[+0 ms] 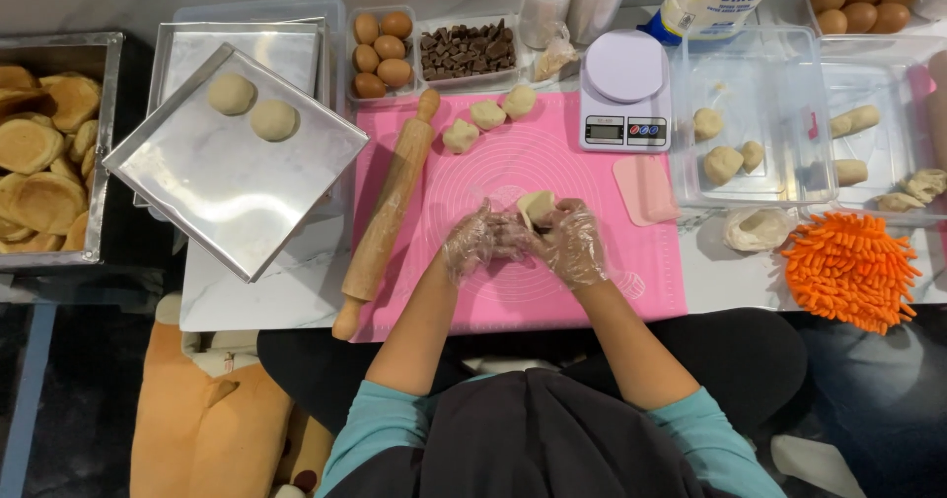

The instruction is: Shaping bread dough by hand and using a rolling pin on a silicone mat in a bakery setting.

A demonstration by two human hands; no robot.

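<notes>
Pink silicone mat = landmark, lies on the marble surface. All positions rel. to mat.

Steel baking tray just left of mat, tilted, propped on a stack of trays; 2 dough rounds on it. Deep steel pan w/ browned baked buns further left. Clear plastic tubs right of mat, dough pieces inside. Orange chenille mitt far right, near surface edge. Wooden rolling pin lies diagonally along mat's left edge. White digital scale at mat's top-right corner. Egg box and chocolate-chunk box just behind mat's top edge. Pink scraper on mat's right edge. 3 dough balls on mat's upper part, in a row.

Both hands in clear plastic gloves, above mat centre. Left hand + right hand meet around one dough piece: grip closed on it from both sides, fingers curled, dough held just off mat. Whether it touches mat: can't tell.
</notes>
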